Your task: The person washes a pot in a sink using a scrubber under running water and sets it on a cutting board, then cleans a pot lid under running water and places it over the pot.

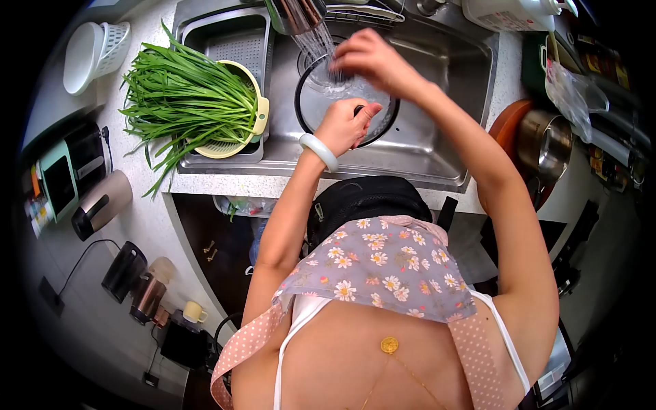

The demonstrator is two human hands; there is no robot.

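Note:
A round glass pot lid (317, 109) with a black rim is held over the sink. My left hand (347, 124), with a pale bangle at the wrist, is closed around the lid's dark knob. My right hand (372, 63) is at the far part of the lid, its fingers bent downward and blurred. A small dark patch shows under those fingertips; I cannot make out what it is. Water streams from the metal faucet (298, 15) onto the lid beside my right hand.
A cream colander (261, 113) heaped with long green leafy stalks (188, 102) rests over a perforated tray (229, 41) at the left of the steel sink (437, 147). A metal pot (544, 145) stands right, a white jug (509, 14) behind.

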